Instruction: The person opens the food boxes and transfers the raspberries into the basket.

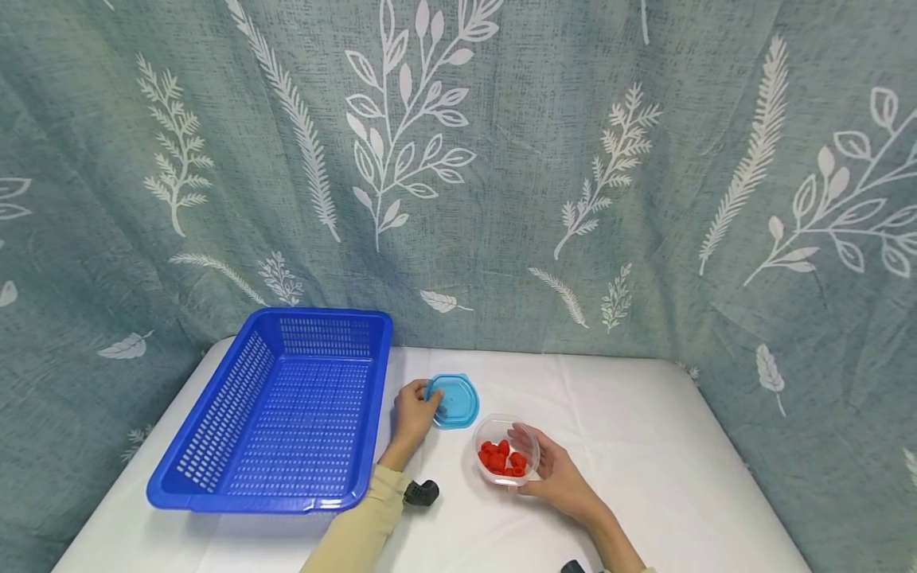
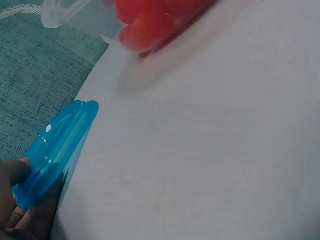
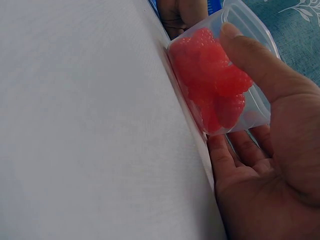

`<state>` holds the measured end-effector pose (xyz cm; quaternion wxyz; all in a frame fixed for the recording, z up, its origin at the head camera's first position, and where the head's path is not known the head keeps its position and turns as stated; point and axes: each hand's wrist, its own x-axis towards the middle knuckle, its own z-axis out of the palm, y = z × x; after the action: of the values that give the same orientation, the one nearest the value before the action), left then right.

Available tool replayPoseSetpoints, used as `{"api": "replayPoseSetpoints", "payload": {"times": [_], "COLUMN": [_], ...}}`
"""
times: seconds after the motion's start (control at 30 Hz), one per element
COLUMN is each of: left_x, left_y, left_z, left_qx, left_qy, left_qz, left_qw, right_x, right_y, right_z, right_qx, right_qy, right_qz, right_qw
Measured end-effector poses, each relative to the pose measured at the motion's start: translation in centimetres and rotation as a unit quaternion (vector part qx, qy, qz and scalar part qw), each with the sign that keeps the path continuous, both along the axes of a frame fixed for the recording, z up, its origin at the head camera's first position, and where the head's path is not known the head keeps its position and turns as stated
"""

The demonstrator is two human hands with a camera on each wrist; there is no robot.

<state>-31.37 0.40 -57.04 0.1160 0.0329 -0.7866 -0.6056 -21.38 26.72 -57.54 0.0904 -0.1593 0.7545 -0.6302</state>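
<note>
Sleeve point(image 1: 358, 529) lies left of clear container point(image 1: 494, 430); left hand point(image 1: 414, 415), beyond-left, pinches blue lid point(image 1: 458, 402) edgewise; right hand point(image 1: 563, 479) grips container's right side, presumably steadying red berries point(image 1: 497, 461)

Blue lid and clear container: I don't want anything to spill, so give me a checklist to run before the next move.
1. Left hand has the blue lid: ok, pinched at its edge.
2. Right hand steadies the clear container: ok, thumb and fingers around its side.
3. Red berries inside the container: ok.
4. Lid over the container's mouth, if it is to be closed: not ok, held apart from it.
5. Container base fully down on the white cloth: cannot tell.
</note>
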Motion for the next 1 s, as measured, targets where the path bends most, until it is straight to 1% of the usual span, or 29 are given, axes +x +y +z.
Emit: {"api": "replayPoseSetpoints", "payload": {"times": [0.1, 0.17, 0.33, 0.4, 0.5, 0.6, 0.77, 0.87, 1.0], "left_x": [0.0, 0.1, 0.4, 0.5, 0.7, 0.8, 1.3, 1.7, 2.4], "left_y": [-0.1, -0.2, -0.5, -0.6, -0.7, -0.8, -0.8, -0.9, -0.9], "left_z": [-0.1, 0.0, 0.3, 0.3, 0.2, 0.2, 0.6, 1.1, 1.9], "left_qx": [-0.036, -0.059, -0.116, -0.134, -0.148, -0.144, -0.116, -0.101, -0.077], "left_qy": [0.02, 0.038, 0.103, 0.121, 0.135, 0.145, 0.156, 0.158, 0.15], "left_qz": [0.005, 0.004, -0.012, -0.013, -0.014, -0.01, 0.004, 0.004, -0.004], "left_qw": [0.9991, 0.9976, 0.9879, 0.9835, 0.9797, 0.9789, 0.9808, 0.9822, 0.9857], "right_x": [0.0, 0.0, 0.0, 0.0, 0.0, 0.0, 0.0, 0.0, -0.1], "right_y": [-0.1, -0.1, -0.1, -0.1, -0.1, -0.1, -0.1, 0.0, 0.0], "right_z": [0.0, 0.0, -0.1, -0.1, -0.1, 0.0, 0.1, 0.1, 0.1], "right_qx": [-0.002, -0.004, -0.004, -0.003, -0.003, -0.001, 0.005, 0.004, 0.002], "right_qy": [-0.002, 0.0, 0.008, 0.008, 0.005, 0.003, 0.003, 0.004, 0.006], "right_qz": [0.002, 0.002, 0.004, 0.004, 0.004, 0.003, 0.0, 0.001, 0.003], "right_qw": [1.0, 1.0, 0.9999, 1.0, 1.0, 1.0, 1.0, 1.0, 1.0]}}
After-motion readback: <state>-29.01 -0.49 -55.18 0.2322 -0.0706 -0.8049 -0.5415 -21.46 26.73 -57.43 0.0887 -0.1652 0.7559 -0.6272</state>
